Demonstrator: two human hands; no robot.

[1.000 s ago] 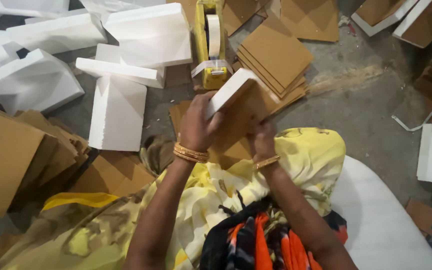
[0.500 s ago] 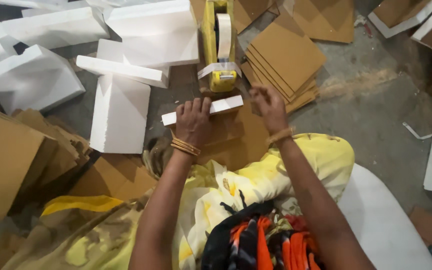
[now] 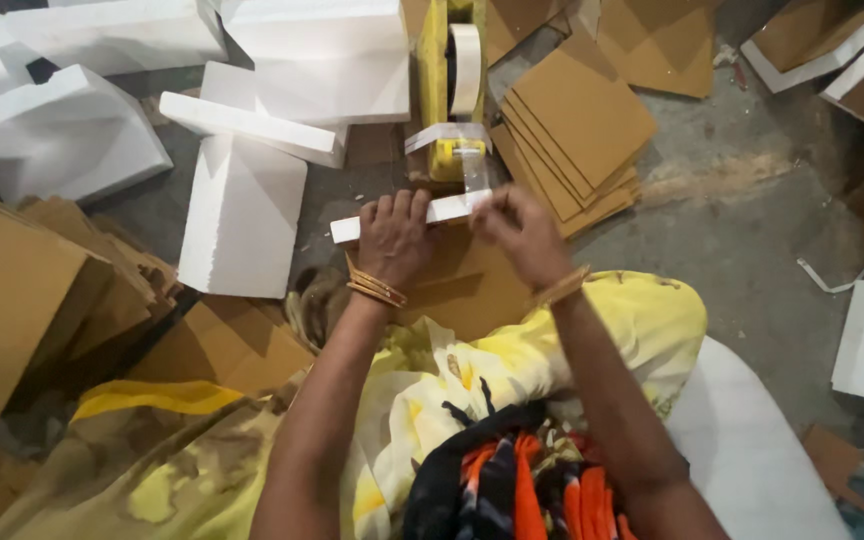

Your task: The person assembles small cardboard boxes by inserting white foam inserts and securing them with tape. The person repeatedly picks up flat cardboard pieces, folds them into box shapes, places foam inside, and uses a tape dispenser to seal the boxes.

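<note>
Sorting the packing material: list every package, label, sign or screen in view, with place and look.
No labels, signs or screens.
Left hand: presses a white foam strip onto brown cardboard.
Right hand: pulls clear tape from a yellow tape dispenser.
Flat brown cardboard stack: upper right.
White foam blocks: upper left.

Matt white foam slab (image 3: 407, 215), slightly grainy. Brown cardboard sheets (image 3: 577, 130) look dull (fibrous edges). Glossy yellow plastic tape dispenser (image 3: 442, 90).

left hand (image 3: 393, 236) – grips foam strip (image 3: 407, 215) | right hand (image 3: 522, 232) – pinches tape (image 3: 473, 175)
</note>
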